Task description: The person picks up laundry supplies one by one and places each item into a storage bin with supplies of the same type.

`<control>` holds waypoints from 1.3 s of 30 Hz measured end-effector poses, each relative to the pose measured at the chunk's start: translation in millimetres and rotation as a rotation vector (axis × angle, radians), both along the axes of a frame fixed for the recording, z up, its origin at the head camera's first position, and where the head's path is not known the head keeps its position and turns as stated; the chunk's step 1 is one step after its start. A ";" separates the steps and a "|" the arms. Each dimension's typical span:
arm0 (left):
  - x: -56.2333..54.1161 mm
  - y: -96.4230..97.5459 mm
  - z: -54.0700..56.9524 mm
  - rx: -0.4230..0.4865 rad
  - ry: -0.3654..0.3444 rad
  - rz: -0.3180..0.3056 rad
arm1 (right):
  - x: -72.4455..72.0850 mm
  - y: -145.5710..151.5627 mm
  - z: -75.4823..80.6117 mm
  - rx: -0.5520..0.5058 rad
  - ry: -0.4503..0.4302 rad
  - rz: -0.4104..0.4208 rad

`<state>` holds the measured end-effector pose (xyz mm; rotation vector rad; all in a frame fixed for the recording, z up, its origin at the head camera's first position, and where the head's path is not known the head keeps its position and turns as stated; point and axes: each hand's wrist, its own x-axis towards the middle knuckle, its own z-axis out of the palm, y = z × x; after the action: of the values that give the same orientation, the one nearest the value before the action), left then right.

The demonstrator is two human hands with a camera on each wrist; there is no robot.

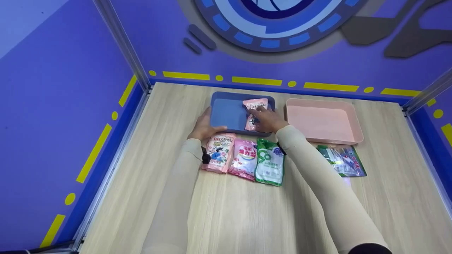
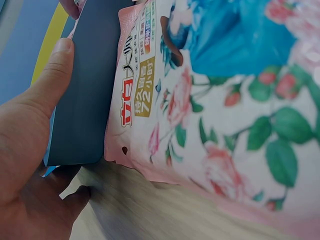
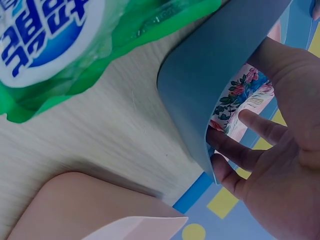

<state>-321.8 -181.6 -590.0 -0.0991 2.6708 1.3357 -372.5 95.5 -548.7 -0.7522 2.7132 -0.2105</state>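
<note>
While my left hand (image 1: 204, 127) is gripping the blue tray (image 1: 226, 113) at its near left corner, thumb along the near rim and fingers round the outside, the flowery pouch (image 1: 219, 151) is lying right beside my left sleeve (image 1: 183, 169), so a dropped arm could be shoving it. If I'm squeezing that corner too hard, I'm probably risking the tray skidding. Next over, the magenta bag (image 1: 243, 158) is sitting just beside the flowery pouch, no hand on it. The small pink pouch (image 1: 251, 121) is lying inside the blue tray toward the right end, and my right hand (image 1: 271, 120) is touching it with the fingers apart. Can't tell if I'm really pinching it, so lifting on that could be letting it slip, imo. The green bag (image 1: 270, 165) is lying close to my right sleeve (image 1: 314, 162), so a lazy arm could be dragging it askew. Further right, the pink tray (image 1: 321, 123) is standing just beside the blue one, easy to be bumping if I'm swinging wide, and the green-edged packet (image 1: 348, 162) is lying by its near side, probably getting nudged too
</note>
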 end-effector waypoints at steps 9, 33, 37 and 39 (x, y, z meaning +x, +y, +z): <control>-1.9 0.0 -0.3 -0.035 -0.001 -0.009 | 0.4 4.0 3.5 -0.025 -0.012 0.020; -2.3 -1.5 -2.3 -0.050 0.026 -0.040 | 11.8 8.9 0.0 -0.064 0.058 0.019; -1.1 -0.9 -1.1 -0.034 0.020 -0.027 | 12.8 12.2 -0.2 -0.098 0.053 0.012; 0.1 -0.9 -0.7 -0.029 0.015 -0.022 | 13.2 14.3 -0.8 -0.117 0.059 0.010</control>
<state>-321.8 -182.5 -590.7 -0.0639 2.6963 1.2961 -359.2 109.8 -549.5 -0.8162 2.7718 -0.3525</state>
